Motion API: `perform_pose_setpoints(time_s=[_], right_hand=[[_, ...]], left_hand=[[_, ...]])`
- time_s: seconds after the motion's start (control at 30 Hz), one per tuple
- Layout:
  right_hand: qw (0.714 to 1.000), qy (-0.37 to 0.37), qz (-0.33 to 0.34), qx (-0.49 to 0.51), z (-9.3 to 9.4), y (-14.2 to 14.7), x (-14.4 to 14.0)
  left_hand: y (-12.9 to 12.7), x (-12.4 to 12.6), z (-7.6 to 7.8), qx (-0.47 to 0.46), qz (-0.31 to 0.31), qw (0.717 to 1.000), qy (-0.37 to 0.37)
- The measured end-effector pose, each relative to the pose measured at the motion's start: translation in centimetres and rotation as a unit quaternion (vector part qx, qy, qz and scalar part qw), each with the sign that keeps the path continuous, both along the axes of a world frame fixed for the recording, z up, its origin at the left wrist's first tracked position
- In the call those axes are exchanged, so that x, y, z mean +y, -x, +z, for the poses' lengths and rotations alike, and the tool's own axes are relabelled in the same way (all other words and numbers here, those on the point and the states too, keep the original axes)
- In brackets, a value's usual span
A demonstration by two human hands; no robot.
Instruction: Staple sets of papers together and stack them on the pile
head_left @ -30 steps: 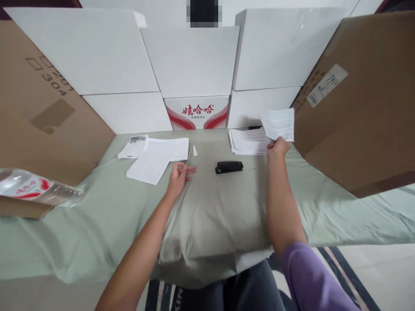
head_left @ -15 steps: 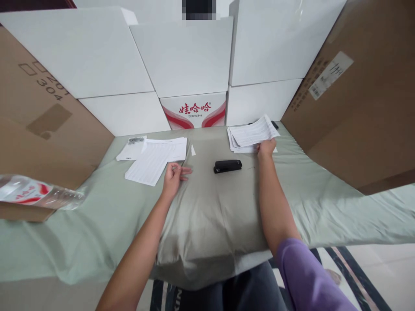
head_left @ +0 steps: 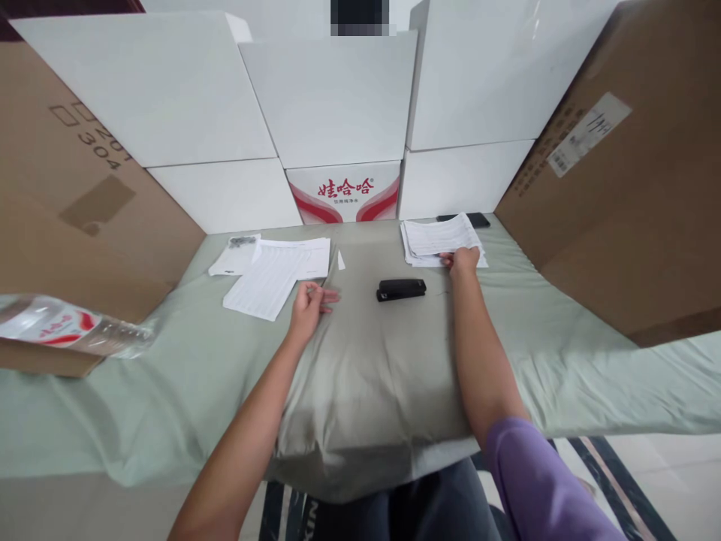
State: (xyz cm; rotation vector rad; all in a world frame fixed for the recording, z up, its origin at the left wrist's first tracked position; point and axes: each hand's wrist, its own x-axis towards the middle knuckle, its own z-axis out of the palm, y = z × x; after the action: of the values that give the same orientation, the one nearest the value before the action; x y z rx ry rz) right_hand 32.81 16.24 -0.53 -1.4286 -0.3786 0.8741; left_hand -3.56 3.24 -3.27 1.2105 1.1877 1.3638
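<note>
My right hand pinches the near right edge of a printed sheet, which lies low over a stack of papers. My left hand rests on the cloth with fingers apart and nothing in them. Just beyond it are a slanted printed sheet and more white papers. Between my hands sits a black stapler. A small white paper scrap lies ahead of my left hand.
White boxes line the back, with brown cartons on both sides. A water bottle lies at the left. A dark phone-like object sits behind the right stack, and a clear bag of small dark pieces at far left.
My right hand has lowered the printed sheet flatter onto the stack, uncovering more of the dark object behind it. My left hand stays open in about the same place. The view has shifted slightly.
</note>
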Motion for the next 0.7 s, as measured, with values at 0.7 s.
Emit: perform_pose_setpoints(time_s=[0.7], right_hand=[[0.881,0.111,0.238,-0.394,11.1,3.5,-5.6]], left_hand=[[7.5,-0.1,1.4,0.559,0.203,0.798,0.097]])
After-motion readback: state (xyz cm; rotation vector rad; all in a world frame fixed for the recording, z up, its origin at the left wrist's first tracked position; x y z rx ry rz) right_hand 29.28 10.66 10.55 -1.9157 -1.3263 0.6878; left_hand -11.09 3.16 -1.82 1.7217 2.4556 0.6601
